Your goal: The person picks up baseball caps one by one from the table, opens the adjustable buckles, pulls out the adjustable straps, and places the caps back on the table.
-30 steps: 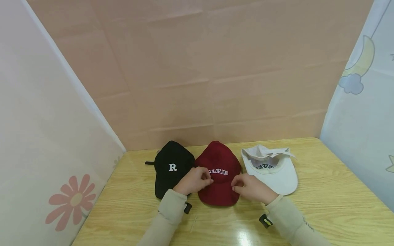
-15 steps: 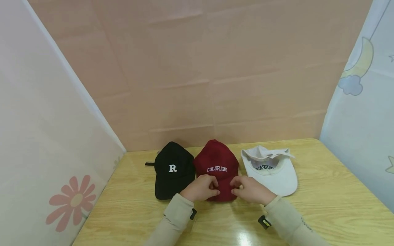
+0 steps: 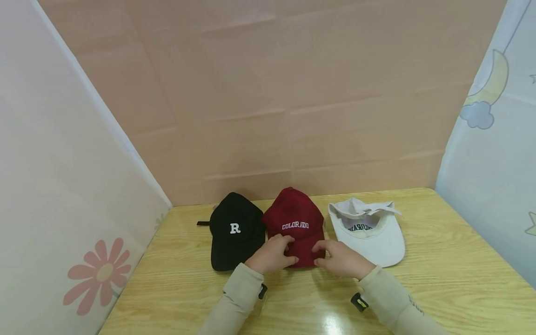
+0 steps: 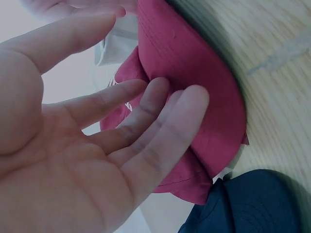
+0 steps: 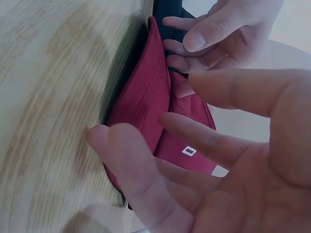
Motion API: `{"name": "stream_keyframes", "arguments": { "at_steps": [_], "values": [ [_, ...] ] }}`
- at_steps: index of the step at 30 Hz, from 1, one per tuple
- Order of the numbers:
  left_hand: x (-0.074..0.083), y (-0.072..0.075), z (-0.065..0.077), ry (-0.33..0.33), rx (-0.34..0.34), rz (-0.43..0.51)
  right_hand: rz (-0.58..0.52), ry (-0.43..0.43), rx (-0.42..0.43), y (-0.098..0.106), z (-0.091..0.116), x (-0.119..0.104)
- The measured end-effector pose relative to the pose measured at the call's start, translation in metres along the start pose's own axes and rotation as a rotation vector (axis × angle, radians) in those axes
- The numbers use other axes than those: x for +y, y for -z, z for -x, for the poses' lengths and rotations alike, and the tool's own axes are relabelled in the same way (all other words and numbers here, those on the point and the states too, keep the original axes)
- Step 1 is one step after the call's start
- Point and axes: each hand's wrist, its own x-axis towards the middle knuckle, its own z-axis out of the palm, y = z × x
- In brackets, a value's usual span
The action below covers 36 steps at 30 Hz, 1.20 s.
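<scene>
A dark red cap (image 3: 295,209) lettered COLORADO lies in the middle of the row, crown toward the back and brim toward the front. Beside the left edge of its brim is my left hand (image 3: 271,255), thumb apart from loosely bent fingers. In the left wrist view these fingers (image 4: 189,109) reach across the red brim (image 4: 209,107), pinching nothing. My right hand (image 3: 340,259) is at the brim's right edge, its thumb and fingers spread apart. The right wrist view shows its fingers (image 5: 131,155) against or just over the brim (image 5: 146,97); contact is hard to tell.
A black cap (image 3: 234,214) with a white R lies close on the left. On the right a white cap (image 3: 385,246) rests upside down, its inside showing. The wooden table (image 3: 167,279) ends at a pinkish back cloth (image 3: 234,116), with patterned cloths at both sides.
The red cap has shifted a little toward the back. My left hand has moved right and forward along the brim, and both hands' fingers have loosened. The black and white caps stayed put.
</scene>
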Motion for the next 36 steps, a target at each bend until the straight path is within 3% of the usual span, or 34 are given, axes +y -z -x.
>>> {"name": "stream_keyframes", "arguments": {
  "at_steps": [3,6,13,21,25,36],
  "values": [
    [-0.001,0.001,0.0,-0.036,0.014,0.036,0.017,0.032,0.026,0.003,-0.001,0.002],
    [0.0,0.002,0.0,-0.086,0.029,0.097,0.029,0.039,0.113,0.01,-0.001,0.005],
    [0.006,0.003,0.004,-0.159,-0.018,0.197,0.172,-0.081,0.411,0.039,0.003,0.017],
    [0.014,-0.001,0.013,-0.193,-0.07,0.185,0.269,-0.137,0.588,0.056,0.006,0.047],
    [0.019,-0.001,0.017,-0.198,-0.08,0.173,0.305,-0.144,0.584,0.066,0.005,0.064],
    [0.021,-0.003,0.021,-0.24,-0.112,0.131,0.311,-0.217,0.43,0.084,0.003,0.084]
  ]
}}
